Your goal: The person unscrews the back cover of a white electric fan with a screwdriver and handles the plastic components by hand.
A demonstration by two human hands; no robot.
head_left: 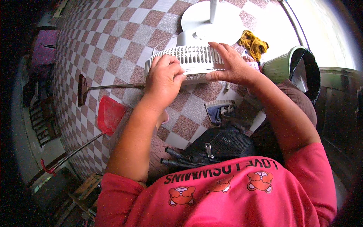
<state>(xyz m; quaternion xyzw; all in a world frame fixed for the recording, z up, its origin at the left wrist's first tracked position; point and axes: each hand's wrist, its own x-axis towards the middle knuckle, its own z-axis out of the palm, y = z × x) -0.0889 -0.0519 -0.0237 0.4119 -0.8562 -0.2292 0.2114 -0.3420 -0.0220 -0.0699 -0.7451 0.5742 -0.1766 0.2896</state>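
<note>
Checkered tile floor [191, 100]; ribbed green bin [278, 69] at two, perhaps a chair [45, 120] at nine; half-open hands [162, 80] grip a slatted white cage [193, 56].

Fan head [196, 56] centre; broom [82, 90], dustpan [110, 115] left; bin [278, 67] right; stand base [193, 19] behind.

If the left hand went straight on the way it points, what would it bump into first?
The white slatted grille, most likely: the left hand seems to be touching it, though this single view leaves exact contact and depth unclear.
</note>
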